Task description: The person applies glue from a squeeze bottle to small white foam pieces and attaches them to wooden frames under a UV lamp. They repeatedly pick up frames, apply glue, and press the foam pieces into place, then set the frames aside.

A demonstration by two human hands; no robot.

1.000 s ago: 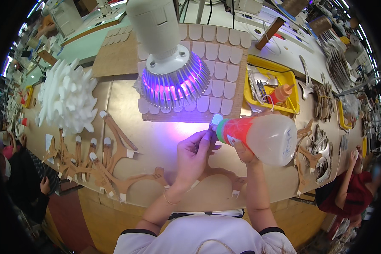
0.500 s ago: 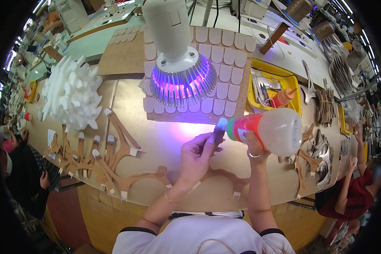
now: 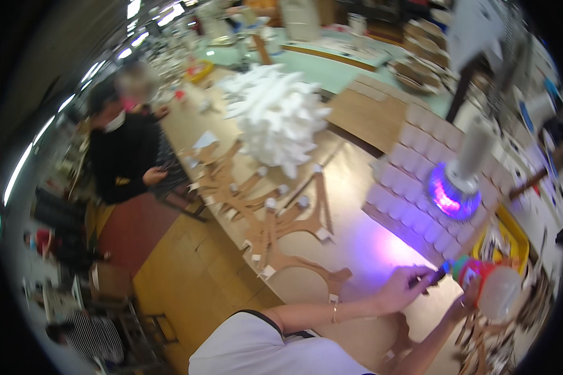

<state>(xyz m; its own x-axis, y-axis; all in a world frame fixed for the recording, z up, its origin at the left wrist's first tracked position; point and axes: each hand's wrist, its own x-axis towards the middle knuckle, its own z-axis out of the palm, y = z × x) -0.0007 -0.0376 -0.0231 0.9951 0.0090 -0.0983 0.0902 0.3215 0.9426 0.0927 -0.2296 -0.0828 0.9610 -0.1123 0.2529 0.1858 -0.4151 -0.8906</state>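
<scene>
My left hand point(image 3: 406, 289) pinches a narrow brown strap piece point(image 3: 439, 275), its tip close to the bottle's green cap; whether they touch I cannot tell. Wrapped round a translucent squeeze bottle point(image 3: 502, 294) with a red band is my right hand point(image 3: 470, 297), which keeps the bottle tilted with its cap toward the strap. Above and beyond both hands hangs a lamp point(image 3: 453, 190) giving off violet light. To the left lie several flat brown cut pieces point(image 3: 303, 256), some of them with white tips and small white tags.
A cardboard sheet point(image 3: 391, 200) bears rows of pale rounded tabs. White spiky foam-like pieces point(image 3: 272, 112) are heaped farther left. The yellow tray point(image 3: 513, 234) holds tools near the right, with brown pieces below it. A person in black point(image 3: 128, 150) is at the table's left end.
The view has swung left and tilted, so the table, lamp and hands appear farther right. The strap piece and bottle are still held close together.
</scene>
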